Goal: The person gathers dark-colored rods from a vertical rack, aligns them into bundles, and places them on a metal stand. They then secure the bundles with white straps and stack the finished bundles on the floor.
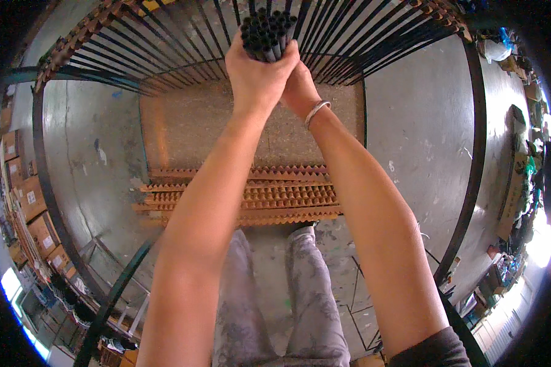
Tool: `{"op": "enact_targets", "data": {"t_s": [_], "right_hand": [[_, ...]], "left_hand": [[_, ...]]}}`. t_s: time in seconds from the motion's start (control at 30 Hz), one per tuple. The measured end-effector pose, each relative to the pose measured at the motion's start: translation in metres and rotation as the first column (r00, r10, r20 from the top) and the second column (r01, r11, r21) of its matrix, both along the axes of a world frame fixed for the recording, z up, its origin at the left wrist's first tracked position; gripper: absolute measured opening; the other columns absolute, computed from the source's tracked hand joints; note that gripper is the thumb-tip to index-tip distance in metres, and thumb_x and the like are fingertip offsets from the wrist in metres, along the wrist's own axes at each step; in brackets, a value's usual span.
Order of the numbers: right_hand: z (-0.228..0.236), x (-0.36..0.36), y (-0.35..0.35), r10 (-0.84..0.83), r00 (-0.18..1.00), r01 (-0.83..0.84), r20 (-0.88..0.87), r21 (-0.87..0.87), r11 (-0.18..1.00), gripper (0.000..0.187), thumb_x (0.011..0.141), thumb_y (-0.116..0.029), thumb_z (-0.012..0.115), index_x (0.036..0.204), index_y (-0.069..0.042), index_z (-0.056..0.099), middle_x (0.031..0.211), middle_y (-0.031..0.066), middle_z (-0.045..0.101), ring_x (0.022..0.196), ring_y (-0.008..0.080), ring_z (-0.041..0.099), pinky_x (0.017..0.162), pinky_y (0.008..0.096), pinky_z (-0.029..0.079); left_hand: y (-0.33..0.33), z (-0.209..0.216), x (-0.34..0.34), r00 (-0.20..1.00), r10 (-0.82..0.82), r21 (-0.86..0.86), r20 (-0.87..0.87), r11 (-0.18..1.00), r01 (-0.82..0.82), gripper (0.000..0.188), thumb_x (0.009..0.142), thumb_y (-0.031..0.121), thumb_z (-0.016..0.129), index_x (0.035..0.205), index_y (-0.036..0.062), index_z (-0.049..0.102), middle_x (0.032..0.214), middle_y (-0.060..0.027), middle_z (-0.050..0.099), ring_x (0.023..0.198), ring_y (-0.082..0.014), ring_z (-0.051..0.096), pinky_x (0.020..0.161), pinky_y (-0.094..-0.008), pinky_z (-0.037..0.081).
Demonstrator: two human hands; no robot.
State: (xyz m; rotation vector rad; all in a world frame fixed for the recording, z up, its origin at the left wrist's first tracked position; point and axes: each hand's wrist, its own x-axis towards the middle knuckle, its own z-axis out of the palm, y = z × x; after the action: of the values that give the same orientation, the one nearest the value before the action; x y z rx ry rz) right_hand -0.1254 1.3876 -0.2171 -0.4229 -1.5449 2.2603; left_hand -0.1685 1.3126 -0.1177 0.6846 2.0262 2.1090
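Note:
A tight bundle of thin black tubes [267, 35] is raised at the top middle, its dark open ends facing me. My left hand [254, 78] wraps round the bundle from the left, fingers mostly hidden behind it. From the right, my right hand [299, 87], with a pale bracelet at the wrist, closes against the left hand and the tubes. Both arms are stretched out in front of me. Beyond the hands, rows of long black rods [343, 37] fan out in a rack, their ends along a notched brown rail [61, 52].
Dark metal frame posts [476, 153] stand on both sides. Below my arms lie several brown notched strips [288, 194] in front of a brown board [190, 122]. Cardboard boxes [30, 199] line the left; assorted goods and bags [517, 177] crowd the right.

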Motion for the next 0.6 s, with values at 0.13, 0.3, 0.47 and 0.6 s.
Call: {"op": "enact_targets", "data": {"t_s": [0.13, 0.3, 0.47, 0.6], "right_hand": [[0.020, 0.010, 0.000, -0.183, 0.976, 0.040, 0.117, 0.732, 0.680, 0.062, 0.064, -0.005, 0.075, 0.120, -0.001, 0.047, 0.114, 0.0153, 0.057, 0.108, 0.0304, 0.053, 0.094, 0.0367, 0.043], [0.065, 0.040, 0.042, -0.442, 0.889, 0.196, 0.117, 0.777, 0.598, 0.047, 0.072, 0.002, 0.060, 0.118, 0.000, 0.047, 0.113, 0.0174, 0.057, 0.104, 0.0290, 0.056, 0.089, 0.0353, 0.045], [0.095, 0.023, 0.083, -0.626, 0.750, 0.495, -0.214, 0.809, 0.317, 0.033, 0.078, 0.001, 0.057, 0.111, 0.000, 0.053, 0.103, 0.0107, 0.062, 0.096, 0.0202, 0.060, 0.082, 0.0292, 0.048], [0.117, 0.012, 0.071, -0.595, 0.803, 0.299, 0.037, 0.839, 0.454, 0.050, 0.083, 0.002, 0.055, 0.130, 0.004, 0.036, 0.126, 0.0209, 0.047, 0.112, 0.0308, 0.050, 0.091, 0.0363, 0.043]], "left_hand": [[0.010, -0.025, -0.031, 0.947, 0.235, -0.048, -0.218, 0.967, -0.251, 0.032, 0.067, 0.011, 0.072, 0.092, -0.0005, 0.056, 0.096, -0.0094, 0.055, 0.070, -0.0166, 0.058, 0.065, -0.0293, 0.048], [0.023, -0.009, -0.044, 0.971, 0.192, -0.030, -0.144, 0.980, -0.198, 0.033, 0.067, 0.011, 0.072, 0.092, 0.0001, 0.055, 0.089, -0.0075, 0.056, 0.070, -0.0160, 0.057, 0.064, -0.0297, 0.048], [0.033, -0.006, -0.044, 0.989, 0.133, 0.072, 0.071, 0.988, -0.138, 0.033, 0.071, 0.018, 0.074, 0.092, -0.0018, 0.060, 0.082, -0.0064, 0.066, 0.072, -0.0169, 0.061, 0.069, -0.0305, 0.048], [0.032, -0.005, -0.047, 0.979, 0.198, -0.176, -0.056, 0.963, -0.205, 0.038, 0.071, 0.028, 0.075, 0.093, 0.0017, 0.061, 0.092, -0.0073, 0.066, 0.083, -0.0210, 0.061, 0.078, -0.0333, 0.046]]}}
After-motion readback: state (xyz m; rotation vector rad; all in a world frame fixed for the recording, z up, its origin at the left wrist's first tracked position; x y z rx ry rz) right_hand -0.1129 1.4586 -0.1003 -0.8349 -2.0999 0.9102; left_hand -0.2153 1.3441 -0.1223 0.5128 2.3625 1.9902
